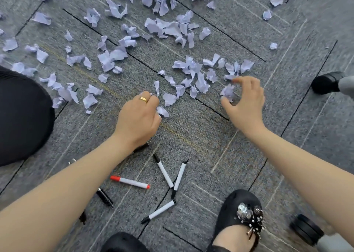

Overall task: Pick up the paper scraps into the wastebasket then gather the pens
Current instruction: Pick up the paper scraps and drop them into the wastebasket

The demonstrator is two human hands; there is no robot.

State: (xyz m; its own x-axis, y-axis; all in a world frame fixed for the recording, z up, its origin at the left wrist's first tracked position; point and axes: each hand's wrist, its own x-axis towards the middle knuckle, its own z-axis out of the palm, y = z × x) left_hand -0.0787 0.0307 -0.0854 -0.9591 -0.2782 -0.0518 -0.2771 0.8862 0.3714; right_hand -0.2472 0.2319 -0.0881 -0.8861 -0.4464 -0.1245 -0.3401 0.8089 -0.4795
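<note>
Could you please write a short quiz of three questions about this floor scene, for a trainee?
1. True or false: the left hand wears a ring.
2. Which pen has red ends? A. the one nearest the left forearm. B. the one nearest the shoe.
3. Fill in: the right hand closes its fingers around a paper ____.

Key: 1 true; 2 A; 3 scrap.
</note>
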